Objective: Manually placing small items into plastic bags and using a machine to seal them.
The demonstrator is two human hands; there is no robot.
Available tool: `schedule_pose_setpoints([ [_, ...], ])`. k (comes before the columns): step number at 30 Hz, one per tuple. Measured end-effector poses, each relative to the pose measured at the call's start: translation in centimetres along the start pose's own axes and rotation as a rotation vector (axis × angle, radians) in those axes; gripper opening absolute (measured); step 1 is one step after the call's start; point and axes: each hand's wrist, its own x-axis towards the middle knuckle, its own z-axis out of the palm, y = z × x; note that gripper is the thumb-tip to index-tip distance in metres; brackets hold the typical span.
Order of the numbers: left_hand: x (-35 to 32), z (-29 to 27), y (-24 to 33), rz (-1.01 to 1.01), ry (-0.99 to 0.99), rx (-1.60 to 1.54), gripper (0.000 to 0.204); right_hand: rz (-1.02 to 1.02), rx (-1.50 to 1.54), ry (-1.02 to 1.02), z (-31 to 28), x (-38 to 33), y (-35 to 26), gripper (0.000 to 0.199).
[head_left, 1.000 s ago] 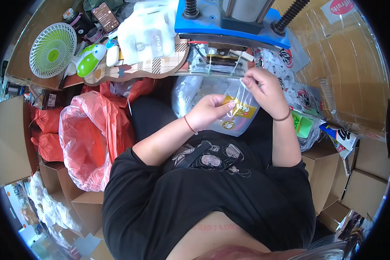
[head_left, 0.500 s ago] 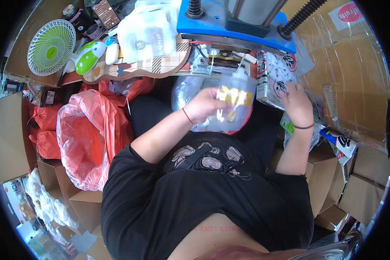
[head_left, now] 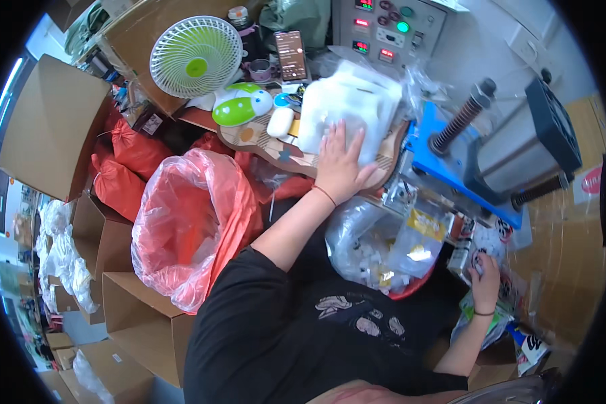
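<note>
On the white pouch stack [head_left: 349,101], left hand [head_left: 342,165] lies splayed, grip empty; sideways drag could topple it; right hand [head_left: 486,279], grip unclear.

The stacked pouches [head_left: 320,111] are milky white, while the clear pouch [head_left: 412,246] carries a gold-yellow band [head_left: 425,226]. The mat [head_left: 257,137] is beige with brown and orange patches. The fan [head_left: 196,66] is white with a green centre, its base [head_left: 234,112] lime green with white dots. The open bag [head_left: 229,182] is translucent red, the tied bags [head_left: 122,184] solid red, the press plate [head_left: 443,167] bright blue, the shirt [head_left: 262,330] black with a pale print, the cartons [head_left: 141,313] brown
</note>
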Motion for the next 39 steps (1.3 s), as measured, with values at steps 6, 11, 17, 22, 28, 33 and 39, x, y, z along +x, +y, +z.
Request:
schedule_pose_setpoints([
  [6,-3.4,-3.0,-1.3,0.435,-0.371,0.51,0.057,0.165,0.138,0.254,1.1,1.1,-1.8,0.038],
  [11,-2.6,-3.9,-2.6,0.279,-0.411,0.317,0.045,0.3,0.059,-0.12,1.4,0.8,2.2,0.043],
  [17,-4.1,-3.0,-0.7,-0.179,-0.469,-0.306,0.016,0.212,0.355,0.306,1.4,1.3,-0.3,0.038],
  [22,-7.3,-0.5,4.1,-0.196,-0.535,-0.682,0.011,0.179,0.703,-0.091,-0.1,3.3,-7.3,0.028],
  [28,-7.4,0.7,9.5,-0.364,-0.823,-0.746,0.016,0.004,0.929,0.216,-0.3,6.1,-12.6,0.009],
  [33,-9.2,1.3,12.0,-0.663,-0.915,-1.097,0.025,-0.192,0.54,0.02,-0.9,5.3,-10.8,0.01],
  [39,-9.4,2.8,12.2,-0.65,-1.012,-1.069,0.027,0.13,0.836,0.159,-0.8,5.0,-9.7,0.011],
])
